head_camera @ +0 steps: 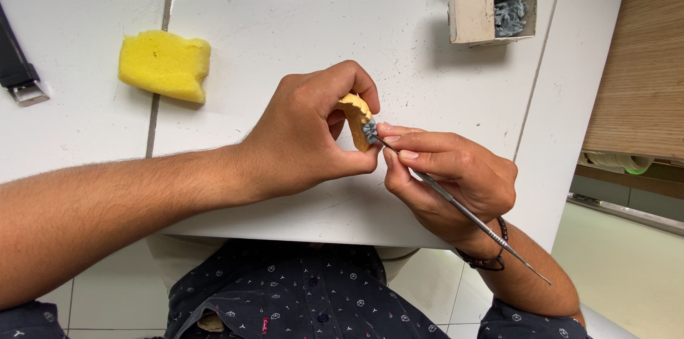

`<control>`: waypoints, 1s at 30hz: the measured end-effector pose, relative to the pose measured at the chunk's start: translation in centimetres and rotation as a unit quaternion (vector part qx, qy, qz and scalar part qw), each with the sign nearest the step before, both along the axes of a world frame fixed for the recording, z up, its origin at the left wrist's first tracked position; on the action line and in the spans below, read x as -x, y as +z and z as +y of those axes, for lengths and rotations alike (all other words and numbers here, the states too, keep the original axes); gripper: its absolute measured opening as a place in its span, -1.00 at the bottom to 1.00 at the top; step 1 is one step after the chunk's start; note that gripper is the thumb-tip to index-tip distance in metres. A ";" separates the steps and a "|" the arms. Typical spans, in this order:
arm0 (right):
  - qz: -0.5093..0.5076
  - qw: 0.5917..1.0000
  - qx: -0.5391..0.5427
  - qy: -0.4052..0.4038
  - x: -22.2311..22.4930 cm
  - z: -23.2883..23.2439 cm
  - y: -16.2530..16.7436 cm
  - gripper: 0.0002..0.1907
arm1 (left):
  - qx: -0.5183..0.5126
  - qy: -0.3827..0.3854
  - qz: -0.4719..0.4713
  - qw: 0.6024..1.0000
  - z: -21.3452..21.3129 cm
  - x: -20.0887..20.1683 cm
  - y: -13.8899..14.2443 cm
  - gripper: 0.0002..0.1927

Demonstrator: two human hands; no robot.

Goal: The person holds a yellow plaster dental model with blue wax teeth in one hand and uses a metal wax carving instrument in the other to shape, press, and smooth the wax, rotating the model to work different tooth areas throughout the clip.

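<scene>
Item: yellow dental cast point(355, 120), clamped in my left hand point(306, 136) grip, thumb and fingers closed around it above the white worktop point(299, 18). Grey wax point(369, 129) sits on its edge. My right hand point(456, 179) pinches a thin metal instrument point(463, 212), tip touching the wax. Also present: yellow sponge point(164, 65) well apart; small cardboard box point(491, 13) holding grey material.

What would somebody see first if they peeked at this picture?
Right in the middle, the left hand pinches a small yellow cast while the right hand touches a thin metal tool to the grey lump on it. A bright yellow sponge lies on the white table at upper left.
</scene>
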State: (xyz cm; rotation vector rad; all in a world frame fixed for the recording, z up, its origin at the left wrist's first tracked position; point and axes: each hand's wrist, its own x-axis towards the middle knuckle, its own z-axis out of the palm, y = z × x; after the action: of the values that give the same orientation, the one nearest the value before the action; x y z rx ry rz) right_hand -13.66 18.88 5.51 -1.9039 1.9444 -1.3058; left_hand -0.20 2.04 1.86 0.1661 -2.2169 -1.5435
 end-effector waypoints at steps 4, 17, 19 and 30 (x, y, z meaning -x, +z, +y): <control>0.003 1.000 0.003 0.000 0.0 0.0 0.0 -0.71 | -0.007 0.000 -0.011 1.000 0.1 0.0 0.1 -0.65; 0.008 1.000 0.007 0.003 0.0 0.0 -0.1 -0.69 | -0.012 0.002 -0.012 1.000 0.1 0.0 0.0 -0.63; 0.006 1.000 0.007 0.004 0.0 0.0 -0.1 -0.69 | -0.011 0.003 -0.011 1.000 0.1 0.0 0.0 -0.63; 0.009 1.000 0.014 0.005 0.0 0.0 -0.2 -0.70 | -0.020 0.000 -0.015 1.000 0.2 -0.1 0.0 -0.62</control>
State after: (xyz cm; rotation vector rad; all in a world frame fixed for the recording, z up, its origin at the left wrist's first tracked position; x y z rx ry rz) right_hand -13.68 18.92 5.30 -1.9431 1.9328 -1.3242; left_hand -0.13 2.20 1.81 0.2020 -2.2095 -1.5976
